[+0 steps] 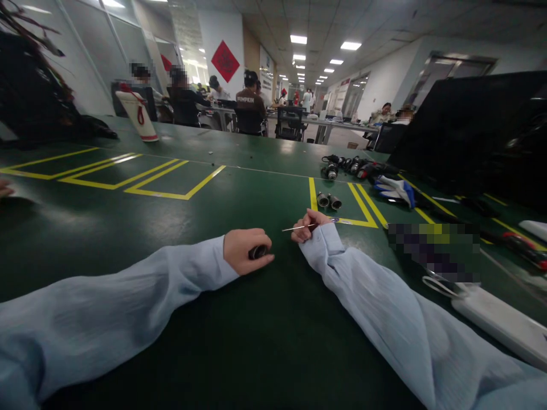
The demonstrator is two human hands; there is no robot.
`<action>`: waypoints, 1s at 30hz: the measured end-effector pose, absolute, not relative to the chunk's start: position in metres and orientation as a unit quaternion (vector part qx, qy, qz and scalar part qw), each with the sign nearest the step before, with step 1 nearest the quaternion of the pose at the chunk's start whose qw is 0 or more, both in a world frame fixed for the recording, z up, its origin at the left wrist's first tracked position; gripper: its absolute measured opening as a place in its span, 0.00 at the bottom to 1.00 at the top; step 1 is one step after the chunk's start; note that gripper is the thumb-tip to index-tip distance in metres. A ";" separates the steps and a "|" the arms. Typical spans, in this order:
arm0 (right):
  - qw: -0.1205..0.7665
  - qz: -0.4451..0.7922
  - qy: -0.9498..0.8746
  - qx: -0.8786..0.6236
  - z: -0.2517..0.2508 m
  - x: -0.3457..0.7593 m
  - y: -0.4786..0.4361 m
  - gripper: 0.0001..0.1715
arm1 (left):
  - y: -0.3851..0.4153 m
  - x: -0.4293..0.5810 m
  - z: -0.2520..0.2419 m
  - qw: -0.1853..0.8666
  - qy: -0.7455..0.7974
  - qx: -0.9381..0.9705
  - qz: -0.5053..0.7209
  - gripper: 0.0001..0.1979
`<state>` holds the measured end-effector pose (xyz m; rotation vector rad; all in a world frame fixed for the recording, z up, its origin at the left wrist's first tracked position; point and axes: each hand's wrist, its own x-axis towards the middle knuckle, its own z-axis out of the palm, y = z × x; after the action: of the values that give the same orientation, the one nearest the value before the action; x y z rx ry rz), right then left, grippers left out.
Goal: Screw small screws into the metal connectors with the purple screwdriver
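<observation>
My left hand (244, 250) is closed around a small dark cylindrical part (258, 252), whose round end faces right between thumb and fingers. My right hand (308, 226) grips a thin screwdriver (293, 229), its slender metal shaft pointing left toward the part. Behind the wrist shows the end of its handle. Shaft tip and part are apart. Just beyond the right hand, two short metal cylinders (329, 201) lie side by side within a yellow-taped outline.
On the green table (179, 341), yellow tape (156, 195) marks several outlines. Dark cylindrical parts with cables (337, 166), blue-white gloves (394, 191) and a white power bank-like block (499, 319) lie right. A white cup (137, 115) stands far left. Another person's hand (5, 188) shows at the left edge.
</observation>
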<state>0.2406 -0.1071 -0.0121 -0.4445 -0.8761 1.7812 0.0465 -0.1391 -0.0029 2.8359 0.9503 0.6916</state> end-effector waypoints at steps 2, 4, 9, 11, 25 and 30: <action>0.521 0.739 -0.372 -0.210 -0.011 0.243 -0.109 0.26 | -0.161 0.048 -0.002 0.000 0.282 0.941 0.188 0.12; 0.519 0.737 -0.374 -0.219 -0.012 0.244 -0.111 0.25 | -0.179 0.051 0.000 -0.041 0.257 0.954 0.148 0.12; 0.520 0.741 -0.359 -0.226 -0.014 0.243 -0.118 0.24 | -0.202 0.060 0.009 -0.108 0.220 0.966 0.085 0.11; 0.516 0.735 -0.366 -0.243 -0.013 0.243 -0.123 0.23 | -0.205 0.063 0.013 -0.134 0.211 0.966 0.073 0.10; 0.531 0.715 -0.334 -0.310 -0.019 0.248 -0.137 0.07 | -0.208 0.066 0.015 -0.176 0.159 0.967 0.087 0.16; 0.541 0.667 -0.362 -0.362 -0.017 0.250 -0.144 0.13 | -0.191 0.048 0.020 -0.051 0.223 0.965 0.130 0.13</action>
<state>0.2500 -0.1442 -0.0172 -0.8609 -0.8606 1.5849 0.0481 -0.1908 0.0205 3.1338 0.7244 0.4231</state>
